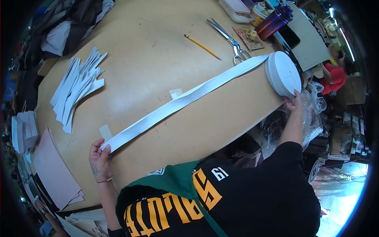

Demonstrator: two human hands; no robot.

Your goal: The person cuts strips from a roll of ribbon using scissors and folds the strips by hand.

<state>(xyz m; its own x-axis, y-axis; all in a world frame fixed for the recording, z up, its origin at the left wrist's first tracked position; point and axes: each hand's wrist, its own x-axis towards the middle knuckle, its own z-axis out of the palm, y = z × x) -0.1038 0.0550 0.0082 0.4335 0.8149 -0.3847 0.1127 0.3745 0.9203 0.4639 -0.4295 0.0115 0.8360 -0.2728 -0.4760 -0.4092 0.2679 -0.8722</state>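
Observation:
A long white strip runs slantwise across the tan table from a white roll at the right. My left hand pinches the strip's free end near the table's lower left. At the roll's lower edge is my right hand, its fingers closed against the rim. Two small pale pieces lie beside the strip, one near its middle and the other close to my left hand.
Cut white strips lie piled at the left, above pink sheets. A yellow pencil, scissors and a purple bottle are toward the far right. A person in a red cap is beyond the table.

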